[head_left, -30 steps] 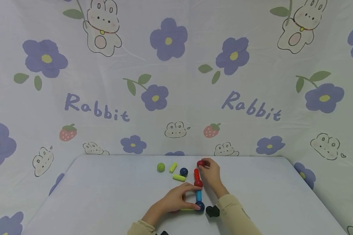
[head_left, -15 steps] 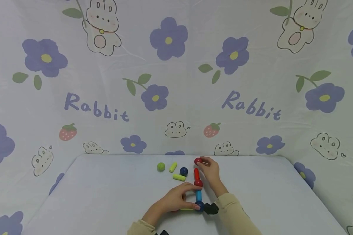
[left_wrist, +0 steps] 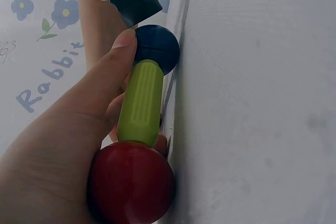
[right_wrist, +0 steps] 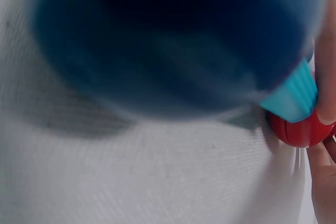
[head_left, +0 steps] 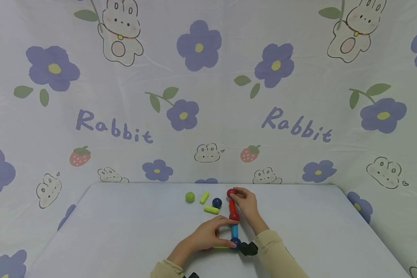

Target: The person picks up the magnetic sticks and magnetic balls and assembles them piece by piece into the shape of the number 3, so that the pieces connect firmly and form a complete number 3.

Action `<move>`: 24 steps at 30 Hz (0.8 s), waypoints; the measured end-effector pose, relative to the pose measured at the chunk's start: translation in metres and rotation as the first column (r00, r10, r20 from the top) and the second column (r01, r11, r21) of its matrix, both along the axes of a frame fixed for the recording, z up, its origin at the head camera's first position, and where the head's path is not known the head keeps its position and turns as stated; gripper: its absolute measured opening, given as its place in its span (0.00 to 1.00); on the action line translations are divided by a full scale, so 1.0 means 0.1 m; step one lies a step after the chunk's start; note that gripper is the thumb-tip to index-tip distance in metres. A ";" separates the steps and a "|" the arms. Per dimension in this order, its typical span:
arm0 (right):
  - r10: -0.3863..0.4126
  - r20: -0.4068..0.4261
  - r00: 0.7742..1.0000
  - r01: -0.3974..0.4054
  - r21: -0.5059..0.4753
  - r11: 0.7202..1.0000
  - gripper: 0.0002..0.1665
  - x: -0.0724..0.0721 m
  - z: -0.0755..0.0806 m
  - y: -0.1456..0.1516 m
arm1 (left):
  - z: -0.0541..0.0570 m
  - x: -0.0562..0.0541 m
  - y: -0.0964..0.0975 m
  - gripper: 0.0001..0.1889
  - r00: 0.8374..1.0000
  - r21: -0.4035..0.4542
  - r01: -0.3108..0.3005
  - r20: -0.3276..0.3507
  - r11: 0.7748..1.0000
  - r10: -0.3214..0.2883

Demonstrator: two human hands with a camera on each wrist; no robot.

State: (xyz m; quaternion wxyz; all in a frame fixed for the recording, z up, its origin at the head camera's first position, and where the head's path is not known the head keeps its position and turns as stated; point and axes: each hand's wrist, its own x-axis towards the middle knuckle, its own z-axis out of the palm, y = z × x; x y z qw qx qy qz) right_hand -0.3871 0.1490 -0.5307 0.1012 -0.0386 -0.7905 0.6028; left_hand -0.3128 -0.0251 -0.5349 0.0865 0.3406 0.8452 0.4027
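We find the jointed chain point(head_left: 234, 228) lying flat on the white table point(head_left: 125, 231), right before the person. The left hand point(head_left: 208, 233) grasps it, thumb on the blue ball point(head_left: 236, 243), fingertips at the middle red ball point(head_left: 234, 217), spanning the light-blue rod point(head_left: 234, 233); we judge this braces the chain against shifting. The right hand point(head_left: 247, 202) pinches the far red ball point(head_left: 231, 193) from the side, by the tip of the red rod point(head_left: 232, 206), likely leaving its rod-facing side free; contact we cannot tell. A green ball point(head_left: 190, 197), navy ball point(head_left: 217, 202) and two lime rods point(head_left: 211, 210) lie off to the left, perhaps clear of the work. Looks: glossy balls, ribbed rods, bent like an L; its lime arm point(left_wrist: 140, 100) runs to the near red ball point(left_wrist: 131, 183).
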 end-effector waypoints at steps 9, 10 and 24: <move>0.013 -0.010 1.000 -0.012 0.019 1.000 0.20 0.02 0.01 -0.01 | -0.02 -0.02 0.00 0.31 1.000 -0.001 0.009 -0.003 1.000 -0.009; 0.015 -0.011 1.000 -0.014 0.023 1.000 0.20 0.02 0.00 -0.01 | -0.02 -0.02 0.00 0.31 1.000 -0.003 0.008 0.001 1.000 -0.008; 0.069 -0.070 0.995 -0.069 0.006 0.998 0.21 0.04 -0.05 0.05 | -0.03 -0.03 0.00 0.32 1.000 -0.015 -0.011 0.007 1.000 0.011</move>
